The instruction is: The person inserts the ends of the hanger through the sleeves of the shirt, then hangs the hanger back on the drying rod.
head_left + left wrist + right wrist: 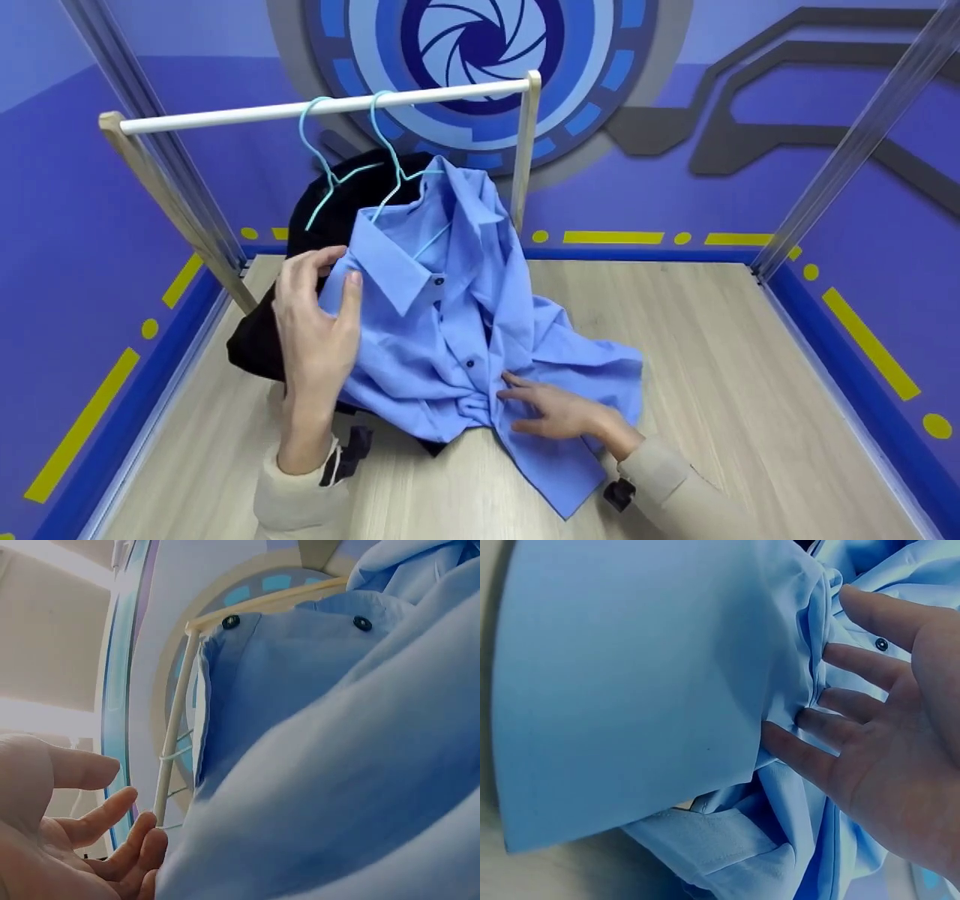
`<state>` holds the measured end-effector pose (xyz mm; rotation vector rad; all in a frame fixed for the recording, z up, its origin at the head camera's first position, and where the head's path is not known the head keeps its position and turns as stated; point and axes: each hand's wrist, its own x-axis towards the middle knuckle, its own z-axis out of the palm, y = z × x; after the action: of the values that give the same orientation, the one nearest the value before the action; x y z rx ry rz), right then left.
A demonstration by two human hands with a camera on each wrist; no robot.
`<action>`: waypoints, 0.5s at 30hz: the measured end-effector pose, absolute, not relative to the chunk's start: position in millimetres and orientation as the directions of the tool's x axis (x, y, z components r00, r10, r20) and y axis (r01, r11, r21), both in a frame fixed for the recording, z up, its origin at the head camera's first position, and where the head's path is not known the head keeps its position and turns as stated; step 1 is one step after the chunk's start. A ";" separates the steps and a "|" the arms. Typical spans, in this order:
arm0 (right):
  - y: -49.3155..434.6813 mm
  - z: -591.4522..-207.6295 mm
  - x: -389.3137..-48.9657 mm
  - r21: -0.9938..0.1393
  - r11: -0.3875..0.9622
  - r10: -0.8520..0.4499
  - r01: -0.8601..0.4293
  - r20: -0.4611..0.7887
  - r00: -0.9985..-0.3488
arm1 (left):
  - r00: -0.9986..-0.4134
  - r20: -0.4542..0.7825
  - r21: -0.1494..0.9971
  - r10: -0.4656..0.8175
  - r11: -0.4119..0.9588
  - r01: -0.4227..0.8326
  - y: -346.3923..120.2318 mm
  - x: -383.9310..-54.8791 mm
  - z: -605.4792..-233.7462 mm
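Observation:
A light blue button-up shirt [390, 352] hangs on a turquoise hanger [403, 178], its lower part spread over the wooden tabletop. Beside the shirt's left shoulder area in the head view is my left hand [319, 322], thumb and fingers apart. In the left wrist view, the fingers of this hand are loosely bent beside the blue cloth, with nothing between them. My right hand [559, 411] lies against the lower front of the shirt with its fingers spread; the right wrist view shows fingertips touching the folds near a dark button [882, 644].
The hangers hook over a white rod [450, 93] on a wooden-ended rack. Behind the shirt, a black garment [259, 341] hangs from a second turquoise hanger [332, 180]. Blue patterned panels [637, 195] surround the tabletop [712, 352].

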<state>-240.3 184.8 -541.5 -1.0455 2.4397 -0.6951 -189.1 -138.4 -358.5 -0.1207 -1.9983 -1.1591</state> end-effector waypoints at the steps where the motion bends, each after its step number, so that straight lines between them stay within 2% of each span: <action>1: 184.8 -541.6 -240.5 -0.582 0.591 -0.754 -0.559 -0.150 -0.640 | -0.664 0.690 0.678 -0.289 0.580 0.452 -135.9 -187.7 -359.2; 10: 191.0 -541.0 -238.7 -0.592 0.523 -0.777 -0.613 -0.036 -0.629 | -0.590 0.779 0.583 -0.210 0.588 0.561 -110.9 -175.8 -369.7; 15: 196.5 -536.7 -237.6 -0.595 0.486 -0.780 -0.640 0.034 -0.625 | -0.586 0.800 0.541 -0.132 0.580 0.609 -99.5 -172.5 -378.8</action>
<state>-237.6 196.5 -536.7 -1.2144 2.4926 -0.8458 -172.5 -99.5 -378.8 -0.3826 -1.9440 -1.0781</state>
